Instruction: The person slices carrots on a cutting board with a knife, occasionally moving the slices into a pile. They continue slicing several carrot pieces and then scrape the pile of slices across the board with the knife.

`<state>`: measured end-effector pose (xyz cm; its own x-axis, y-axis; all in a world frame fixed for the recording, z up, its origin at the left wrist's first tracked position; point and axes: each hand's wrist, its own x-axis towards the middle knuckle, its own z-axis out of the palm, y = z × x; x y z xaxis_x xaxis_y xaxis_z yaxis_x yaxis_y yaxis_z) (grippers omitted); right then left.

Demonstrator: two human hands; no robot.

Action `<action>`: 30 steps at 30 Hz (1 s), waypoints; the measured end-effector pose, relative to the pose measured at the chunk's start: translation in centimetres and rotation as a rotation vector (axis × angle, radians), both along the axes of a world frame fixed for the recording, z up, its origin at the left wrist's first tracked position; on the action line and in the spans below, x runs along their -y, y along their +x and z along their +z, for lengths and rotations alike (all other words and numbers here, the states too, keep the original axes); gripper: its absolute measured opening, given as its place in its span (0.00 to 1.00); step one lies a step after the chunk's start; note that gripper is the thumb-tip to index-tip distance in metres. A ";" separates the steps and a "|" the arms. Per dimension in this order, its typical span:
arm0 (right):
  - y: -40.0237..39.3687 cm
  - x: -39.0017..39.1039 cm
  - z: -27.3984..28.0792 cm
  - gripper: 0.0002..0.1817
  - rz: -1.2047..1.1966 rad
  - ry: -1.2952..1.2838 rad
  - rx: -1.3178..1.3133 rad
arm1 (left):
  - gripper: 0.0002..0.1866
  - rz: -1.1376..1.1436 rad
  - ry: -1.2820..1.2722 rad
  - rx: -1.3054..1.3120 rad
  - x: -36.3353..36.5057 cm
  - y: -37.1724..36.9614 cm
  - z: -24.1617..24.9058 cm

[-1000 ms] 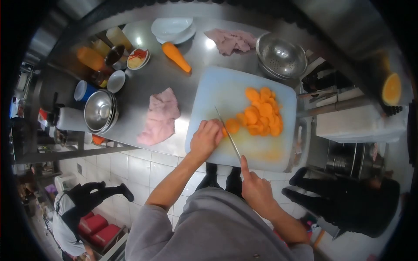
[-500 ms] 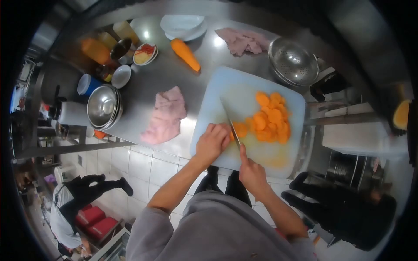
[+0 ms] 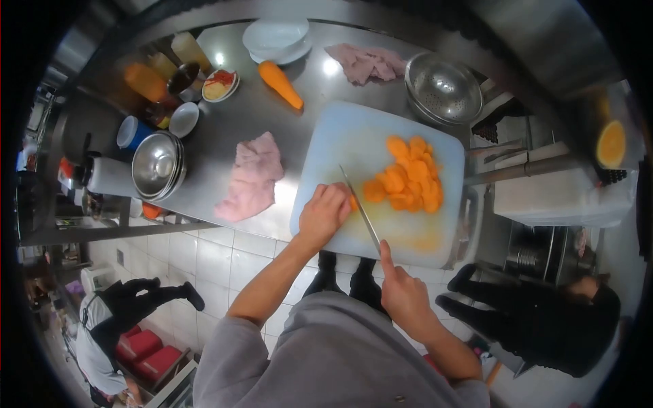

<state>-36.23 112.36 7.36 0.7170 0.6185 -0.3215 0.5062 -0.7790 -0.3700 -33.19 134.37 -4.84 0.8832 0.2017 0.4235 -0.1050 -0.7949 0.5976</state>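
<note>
Far left, floor: a co-worker in dark clothes (image 3: 112, 319) stands below the worktop edge, well apart from the cutting.
Left end of worktop: a stack of steel bowls (image 3: 158, 165) sits beside a blue cup (image 3: 128, 132) and a small white bowl (image 3: 183, 119); sauce bottles (image 3: 146, 81) and a little dish of garnish (image 3: 219, 84) stand behind them.
Worktop: the steel worktop (image 3: 224, 139) carries a pink cloth (image 3: 253, 173) just left of the board.
Back of worktop: white plates (image 3: 277, 37) are stacked, with a whole carrot (image 3: 281, 84) lying just in front of them; a second pink cloth (image 3: 364, 62) lies further right.
Cutting board: the pale cutting board (image 3: 354, 139) lies in front of the person, near the worktop's front edge.
Left hand: the left hand (image 3: 324, 214) is curled down on the board, fingers tucked over a carrot stub (image 3: 354, 202), pinning it against the blade.
Knife: the knife (image 3: 360, 209) runs slantwise across the board, its blade touching the stub's right side.
Right hand: the right hand (image 3: 403, 292) is closed round the knife handle, forefinger stretched along the spine.
Carrot slices: the carrot slices (image 3: 406, 175) are heaped on the board just right of the blade.
Colander: a steel colander (image 3: 443, 88) stands behind the board's right corner.
Far right: a halved orange fruit (image 3: 611, 143) rests on a side unit; another person in dark clothes (image 3: 544, 319) is below it.
</note>
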 end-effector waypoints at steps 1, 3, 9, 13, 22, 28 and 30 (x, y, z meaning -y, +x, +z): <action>-0.1 -0.1 0.5 0.46 -0.018 -0.043 -0.039 | 0.11 -0.006 0.006 0.010 0.0 0.0 0.1; -0.2 0.0 0.5 0.44 -0.038 -0.088 -0.083 | 0.11 -0.002 0.000 0.006 0.0 0.0 -0.1; -0.3 0.1 -2.0 0.48 0.003 0.002 -0.063 | 0.12 0.012 -0.011 -0.004 0.0 0.1 0.0; 0.9 -1.7 -4.1 0.46 0.002 0.028 -0.019 | 0.13 0.005 -0.021 -0.008 -0.1 0.1 0.2; 4.0 -4.4 -9.9 0.47 0.023 0.085 0.066 | 0.13 -0.007 0.011 0.026 0.0 0.1 0.3; 2.9 -2.8 -5.4 0.47 0.010 0.089 0.041 | 0.11 0.010 0.007 0.037 0.0 0.2 -0.2; 1.4 -1.8 -2.9 0.48 0.000 0.045 0.019 | 0.11 0.011 -0.014 0.009 0.1 0.0 -0.2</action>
<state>-34.87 114.16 4.44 0.7225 0.6320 -0.2803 0.5133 -0.7619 -0.3949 -33.21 134.27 -5.08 0.8770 0.2170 0.4287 -0.1023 -0.7875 0.6078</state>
